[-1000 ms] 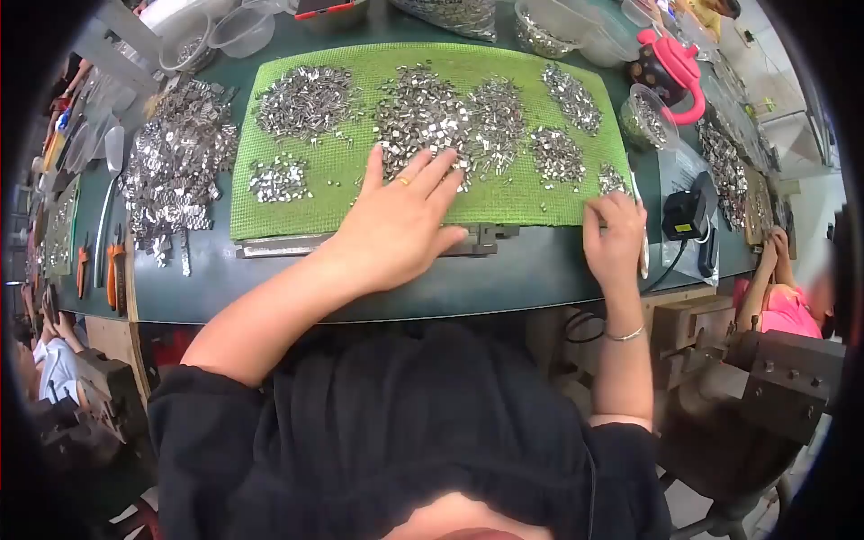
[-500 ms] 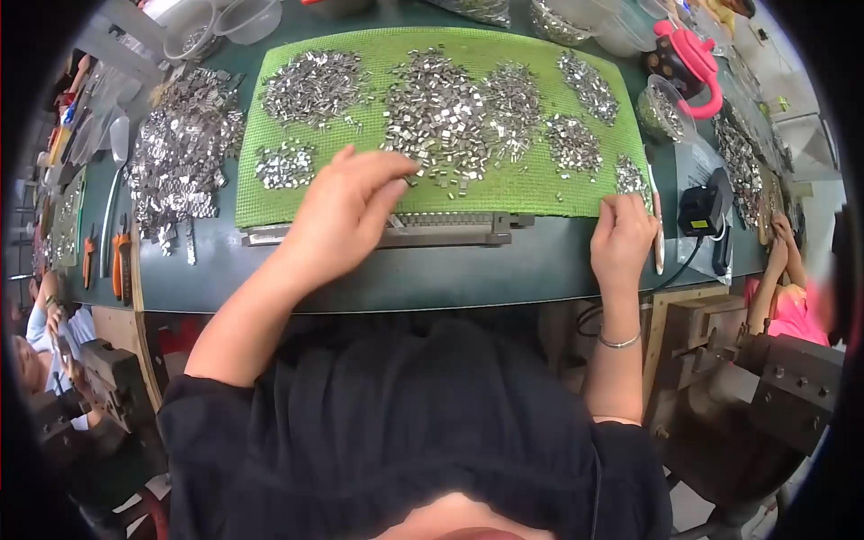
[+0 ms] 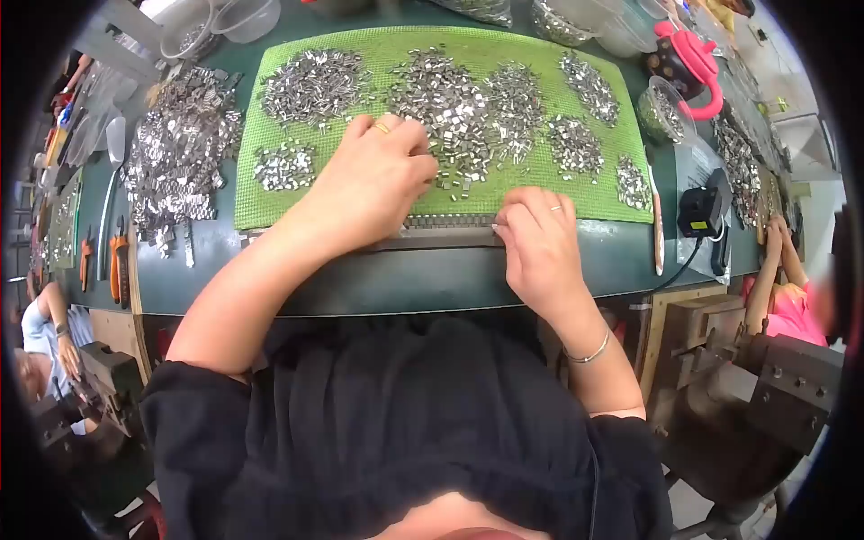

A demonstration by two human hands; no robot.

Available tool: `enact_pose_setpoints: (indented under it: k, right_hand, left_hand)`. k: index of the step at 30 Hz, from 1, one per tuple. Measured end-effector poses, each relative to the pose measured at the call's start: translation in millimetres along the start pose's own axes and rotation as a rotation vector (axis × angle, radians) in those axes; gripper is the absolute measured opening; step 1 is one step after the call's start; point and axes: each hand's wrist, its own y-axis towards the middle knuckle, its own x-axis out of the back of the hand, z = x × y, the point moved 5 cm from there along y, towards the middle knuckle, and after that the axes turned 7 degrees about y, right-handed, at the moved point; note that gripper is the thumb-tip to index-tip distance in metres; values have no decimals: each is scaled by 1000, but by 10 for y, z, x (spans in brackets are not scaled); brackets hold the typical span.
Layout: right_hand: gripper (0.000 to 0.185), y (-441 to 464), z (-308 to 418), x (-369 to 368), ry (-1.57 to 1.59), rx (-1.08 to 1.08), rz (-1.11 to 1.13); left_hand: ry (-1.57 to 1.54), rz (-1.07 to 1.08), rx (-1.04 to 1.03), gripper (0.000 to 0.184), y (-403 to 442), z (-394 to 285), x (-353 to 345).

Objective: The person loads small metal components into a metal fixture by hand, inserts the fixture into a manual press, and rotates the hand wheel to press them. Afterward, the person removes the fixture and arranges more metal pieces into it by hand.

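Observation:
Over the left edge of the central pile of small silvery metal pieces [image 3: 461, 121], my left hand [image 3: 373, 180] is closed with its fingers curled under. Whatever its fingertips pinch is hidden. My right hand [image 3: 543, 245] has thumb and forefinger pressed together at the right end of a long slotted metal bar [image 3: 441, 238]; any small piece between them is too small to make out. The bar lies along the front edge of a green textured mat [image 3: 589, 205], its left part behind my left wrist. More piles of metal pieces [image 3: 315, 85] are spread over the mat.
Left of the mat lies a large heap of metal strips [image 3: 184, 148], near orange-handled pliers [image 3: 119, 261]. On the right are a black adapter [image 3: 704, 209], a tub of pieces [image 3: 664, 110] and a pink-lidded pot [image 3: 691, 63]. Other people's hands [image 3: 776, 236] show at the sides.
My right hand has moved left from the mat's right corner to the bar's right end. My left hand has turned over, shifting slightly up and right, with its fingers now curled under.

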Motion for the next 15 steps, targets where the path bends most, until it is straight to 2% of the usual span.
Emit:
enact_pose_setpoints:
  k: [3,5,6,9,14,15]
  right_hand:
    - [11,64,51,1,-95,10,76]
    - [12,108,71,15,-127,17,116]
    - [12,116,81,4,-158,26,157]
    - [12,140,94,-23,-171,37,193]
    - [14,206,8,28,17,-28,265]
    - [14,222,-5,27,53,-39,287]
  left_hand:
    - [-22,-6,21,6,-58,-75,56]
    - [-271,62,138,4,-140,-78,40]
    - [-287,43,136,5,-191,-103,1]
    - [-287,14,178,5,-302,-140,-64]
    - [-177,-117,97,4,-336,-201,-87]
    - [-78,-123,30,8,-355,-229,-64]
